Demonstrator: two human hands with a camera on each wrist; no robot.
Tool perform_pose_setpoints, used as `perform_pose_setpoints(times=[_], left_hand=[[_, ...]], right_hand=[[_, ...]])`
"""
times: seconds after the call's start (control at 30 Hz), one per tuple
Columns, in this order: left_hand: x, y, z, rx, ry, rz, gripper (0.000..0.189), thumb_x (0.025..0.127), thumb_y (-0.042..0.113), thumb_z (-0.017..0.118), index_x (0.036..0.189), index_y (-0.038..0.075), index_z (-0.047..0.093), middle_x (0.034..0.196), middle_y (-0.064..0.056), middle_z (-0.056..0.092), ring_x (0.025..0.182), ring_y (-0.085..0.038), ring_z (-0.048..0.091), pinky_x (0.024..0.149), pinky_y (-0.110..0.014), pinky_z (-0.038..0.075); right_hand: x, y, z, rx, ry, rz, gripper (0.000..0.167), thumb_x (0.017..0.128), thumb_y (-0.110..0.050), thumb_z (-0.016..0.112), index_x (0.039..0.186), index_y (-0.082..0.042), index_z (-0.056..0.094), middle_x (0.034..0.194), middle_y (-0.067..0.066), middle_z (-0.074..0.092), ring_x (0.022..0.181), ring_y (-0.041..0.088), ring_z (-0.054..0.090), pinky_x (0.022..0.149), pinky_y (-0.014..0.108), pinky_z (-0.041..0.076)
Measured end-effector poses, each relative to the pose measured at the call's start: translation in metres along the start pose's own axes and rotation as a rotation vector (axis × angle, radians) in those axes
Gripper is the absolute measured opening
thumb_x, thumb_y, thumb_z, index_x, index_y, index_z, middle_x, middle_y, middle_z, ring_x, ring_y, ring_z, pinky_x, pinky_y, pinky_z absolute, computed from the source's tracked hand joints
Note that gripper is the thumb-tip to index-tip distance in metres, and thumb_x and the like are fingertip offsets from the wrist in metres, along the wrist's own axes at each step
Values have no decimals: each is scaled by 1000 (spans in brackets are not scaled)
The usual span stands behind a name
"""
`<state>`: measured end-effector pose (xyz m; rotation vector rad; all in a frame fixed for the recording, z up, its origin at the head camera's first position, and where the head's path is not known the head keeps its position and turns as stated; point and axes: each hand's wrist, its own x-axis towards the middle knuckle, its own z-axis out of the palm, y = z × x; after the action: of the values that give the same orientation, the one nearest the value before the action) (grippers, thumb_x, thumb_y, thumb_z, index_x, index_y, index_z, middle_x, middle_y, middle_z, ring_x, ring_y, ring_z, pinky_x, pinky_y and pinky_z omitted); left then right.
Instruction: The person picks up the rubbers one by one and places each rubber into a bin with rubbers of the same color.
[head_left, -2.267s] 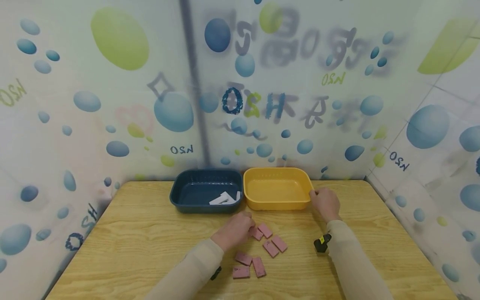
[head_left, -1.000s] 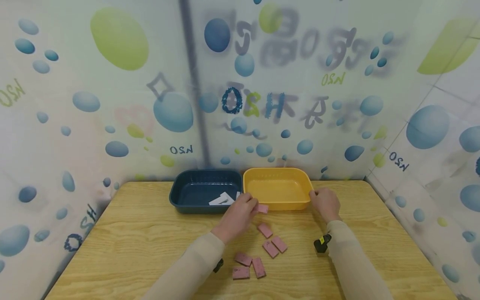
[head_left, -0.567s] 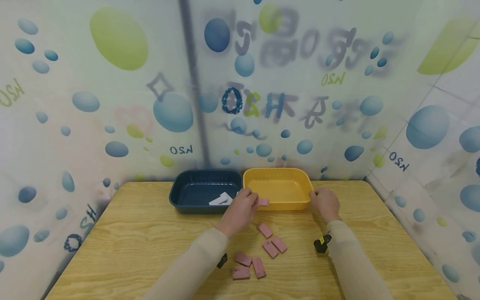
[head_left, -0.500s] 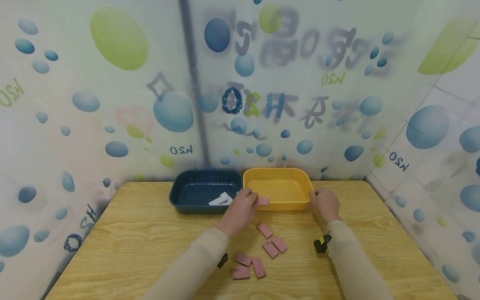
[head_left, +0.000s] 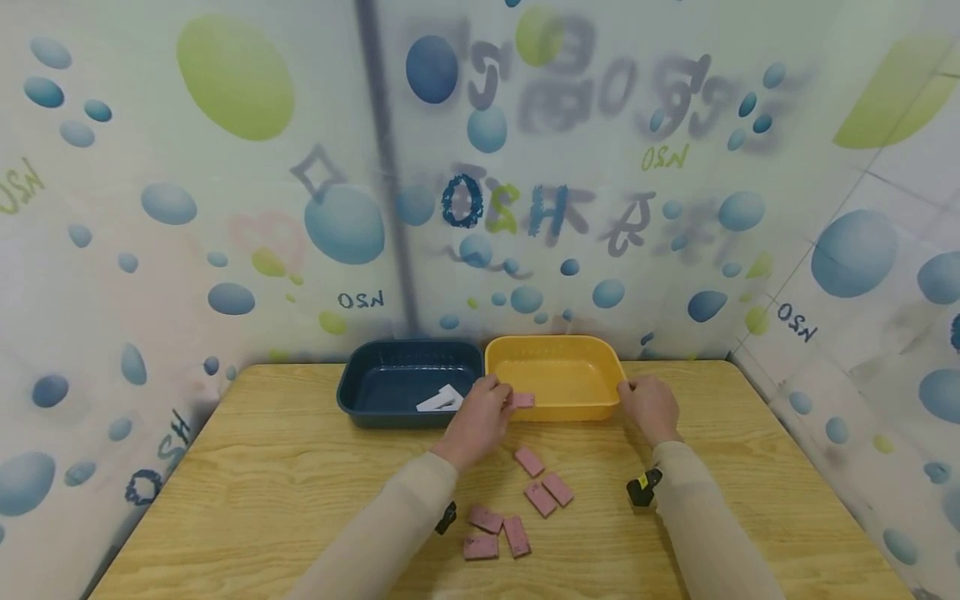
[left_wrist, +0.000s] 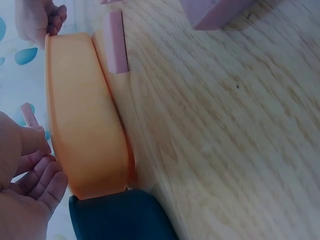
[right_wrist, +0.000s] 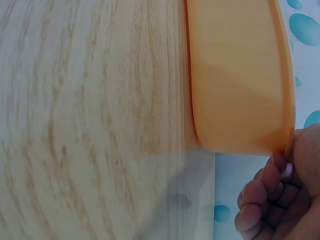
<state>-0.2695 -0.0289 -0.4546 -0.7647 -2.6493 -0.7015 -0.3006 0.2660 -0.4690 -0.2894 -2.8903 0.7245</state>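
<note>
My left hand pinches a small pink rectangular block between thumb and fingers. It hovers at the front left of the yellow bin, the block overlapping the bin's near rim in the head view. In the left wrist view the block sticks up from the fingertips, above the bin's edge. My right hand grips the yellow bin's right rim, thumb on one side and fingers curled beneath, as the right wrist view shows. Several more pink blocks lie loose on the table in front of the bins.
A dark blue bin stands left of the yellow one, right beside it, with several white pieces inside. Both bins sit at the back of the wooden table, close to a patterned wall covering.
My left hand has picked up one pink block from the group on the table and carried it up to the yellow bin's front rim. My right hand stays on the bin.
</note>
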Motion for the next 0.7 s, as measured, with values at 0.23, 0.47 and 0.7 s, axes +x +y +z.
perform_pose_setpoints(times=[0.23,0.47,0.7], left_hand=[[1,-1,4,-7,6,-33,9,100,12,69,98,3,69,92,-5,55,88,-21,53,81,-33,54],[6,-1,7,-48,13,-91,19,102,19,66,99,0,71,89,-7,56,85,-21,55,80,-35,55],[12,1,9,-56,3,-168,21,101,20,68,95,0,73,86,-7,58,83,-22,56,78,-36,54]], right_hand=[[-1,-1,0,-3,-1,-5,44,99,-18,47,56,-12,46,57,1,39,57,19,41,54,29,30],[-1,-4,-1,9,-9,9,45,100,-19,47,56,-12,47,56,0,38,56,19,40,54,29,29],[-2,-4,-2,9,-18,23,45,101,-21,46,56,-12,49,56,1,40,56,19,41,53,29,30]])
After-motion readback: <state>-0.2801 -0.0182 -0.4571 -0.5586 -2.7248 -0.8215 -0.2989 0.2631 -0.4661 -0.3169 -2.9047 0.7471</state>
